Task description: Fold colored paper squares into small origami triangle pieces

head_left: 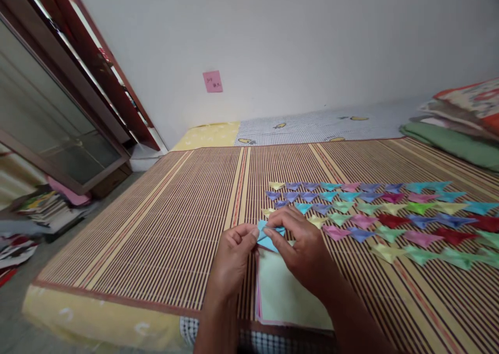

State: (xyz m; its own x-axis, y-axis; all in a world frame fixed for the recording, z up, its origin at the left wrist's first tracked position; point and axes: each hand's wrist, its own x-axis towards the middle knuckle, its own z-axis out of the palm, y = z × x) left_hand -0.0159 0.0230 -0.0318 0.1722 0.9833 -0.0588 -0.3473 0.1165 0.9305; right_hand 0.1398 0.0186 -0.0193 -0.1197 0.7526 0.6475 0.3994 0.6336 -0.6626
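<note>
Both hands meet over a striped bamboo mat (156, 229) on a bed. A light blue folded paper piece (268, 236) is pinched between them. My left hand (234, 258) grips its left edge with thumb and fingers closed. My right hand (300, 245) presses on its right side with fingers curled. Directly below the hands lies a stack of square paper sheets (288, 297), pale green on top. To the right, several folded paper shapes (374, 213) in many colours lie in rows on the mat.
A white wall with a pink sticky note (212, 81) stands behind the bed. Folded blankets (456, 125) lie at the far right. A glass-fronted wooden cabinet (58, 99) and piles of books (42, 208) are on the floor at the left.
</note>
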